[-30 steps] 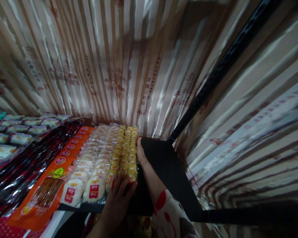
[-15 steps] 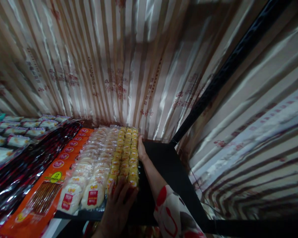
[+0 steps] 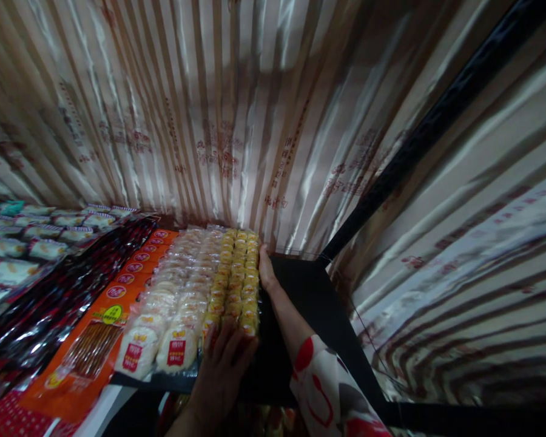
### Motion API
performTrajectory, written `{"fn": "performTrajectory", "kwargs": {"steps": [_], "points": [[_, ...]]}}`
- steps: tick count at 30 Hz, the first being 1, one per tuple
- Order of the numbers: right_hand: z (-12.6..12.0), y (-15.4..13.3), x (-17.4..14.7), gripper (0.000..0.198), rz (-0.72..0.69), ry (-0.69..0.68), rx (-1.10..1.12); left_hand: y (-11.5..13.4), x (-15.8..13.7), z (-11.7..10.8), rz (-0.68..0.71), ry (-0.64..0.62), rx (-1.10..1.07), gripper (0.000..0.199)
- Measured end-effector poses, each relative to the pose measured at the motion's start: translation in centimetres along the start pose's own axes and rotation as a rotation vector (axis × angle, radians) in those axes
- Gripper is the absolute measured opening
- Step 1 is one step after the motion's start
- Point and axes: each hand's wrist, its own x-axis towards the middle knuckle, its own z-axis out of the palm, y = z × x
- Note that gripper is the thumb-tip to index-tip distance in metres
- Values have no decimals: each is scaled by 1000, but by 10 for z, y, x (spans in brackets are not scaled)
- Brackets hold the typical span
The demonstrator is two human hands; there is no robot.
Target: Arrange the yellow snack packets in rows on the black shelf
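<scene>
Rows of small yellow-wrapped snack packets (image 3: 235, 276) stand packed together on a black shelf (image 3: 295, 285). Against their front end rests my left hand (image 3: 227, 352), its fingers spread over the nearest packets. My right hand (image 3: 266, 270) lies flat along their right side toward the back, fingers stretched out and partly hidden. The right arm wears a white sleeve with red and dark patterning. Directly left of the yellow packets are two rows of round white crackers (image 3: 177, 349) in clear wrappers with red labels.
Farther left lie orange snack bags (image 3: 104, 318) with brown sticks showing, dark glossy packages (image 3: 68, 285) and white wrapped packets (image 3: 50, 247). A black metal post (image 3: 391, 167) slants up at the right. Pleated printed sheeting (image 3: 209, 121) hangs behind.
The view has shifted slightly, so the goods and both hands appear a little farther right. Both hands keep their places against the yellow packets.
</scene>
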Motion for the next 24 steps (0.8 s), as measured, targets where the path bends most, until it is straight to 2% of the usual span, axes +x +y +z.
{"fn": "performTrajectory", "kwargs": {"steps": [3, 5, 9, 14, 20, 24], "points": [[-6, -7, 5, 70, -59, 86, -215, -1, -2, 0, 18, 3, 24, 38], [-7, -18, 10, 70, -145, 97, -383, -1, -3, -1, 35, -1, 43, 37], [-2, -44, 23, 68, -261, -32, -650, 2, -5, -3, 39, -5, 107, 36], [6, -61, 32, 70, -178, -244, -808, 3, -9, -2, 51, -31, 156, 39], [9, -59, 31, 66, -119, -287, -878, -1, -8, -4, 97, -120, 128, 39], [12, -53, 33, 64, -131, -302, -894, -1, -6, -3, 68, -106, 98, 39]]}}
